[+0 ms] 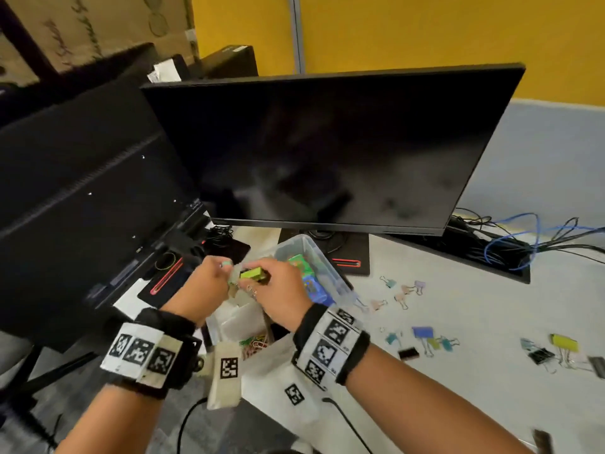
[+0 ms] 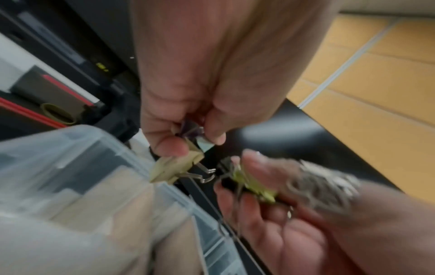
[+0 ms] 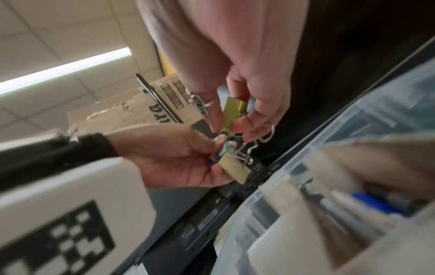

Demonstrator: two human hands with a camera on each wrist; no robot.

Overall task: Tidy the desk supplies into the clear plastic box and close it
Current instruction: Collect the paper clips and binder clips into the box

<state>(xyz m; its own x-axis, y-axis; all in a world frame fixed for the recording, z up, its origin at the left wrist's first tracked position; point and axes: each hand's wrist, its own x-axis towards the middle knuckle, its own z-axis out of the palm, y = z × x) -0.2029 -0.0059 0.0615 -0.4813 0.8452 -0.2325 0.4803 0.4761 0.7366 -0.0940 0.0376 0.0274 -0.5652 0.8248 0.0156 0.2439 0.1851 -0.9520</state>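
Two hands (image 1: 209,283) (image 1: 278,286) pinch yellow-green binder clips (image 1: 252,274) above clear box (image 1: 330,273).

1. The box (image 1: 330,267) was seen to be of clear, smooth plastic.
2. The binder clips (image 1: 422,335) were fitted with bright wire handles of metal.
3. The monitor (image 1: 327,152) screen was glossy, dimly reflecting.
4. The wrist bands (image 1: 330,345) were of black cloth with matt printed paper tags.

Yellow wall (image 1: 409,31) behind two dark monitors (image 1: 327,149).
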